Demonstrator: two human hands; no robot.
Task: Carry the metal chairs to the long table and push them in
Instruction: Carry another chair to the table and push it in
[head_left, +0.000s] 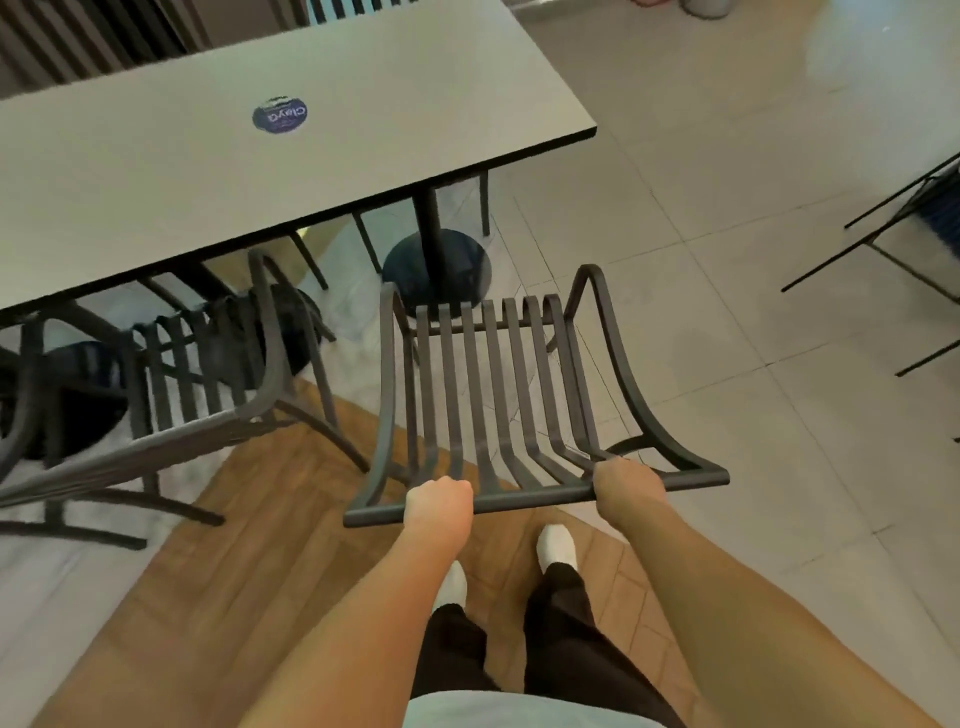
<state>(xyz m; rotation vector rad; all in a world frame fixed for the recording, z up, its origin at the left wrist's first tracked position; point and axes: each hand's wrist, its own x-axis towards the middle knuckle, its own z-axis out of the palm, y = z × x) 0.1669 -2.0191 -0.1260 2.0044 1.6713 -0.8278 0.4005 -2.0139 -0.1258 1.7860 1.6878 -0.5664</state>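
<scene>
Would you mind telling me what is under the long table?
Under the long table: its black pedestal base, thin chair legs and part of a neighbouring slatted chair. The tabletop hides the rest.

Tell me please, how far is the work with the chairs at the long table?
Done, it seems: one metal chair already stands at the long table, its seat partly under the edge. In hand: the left hand and right hand both grip the top rail of a second chair, which faces the table end but stands short of it. Left: push this one in.
</scene>
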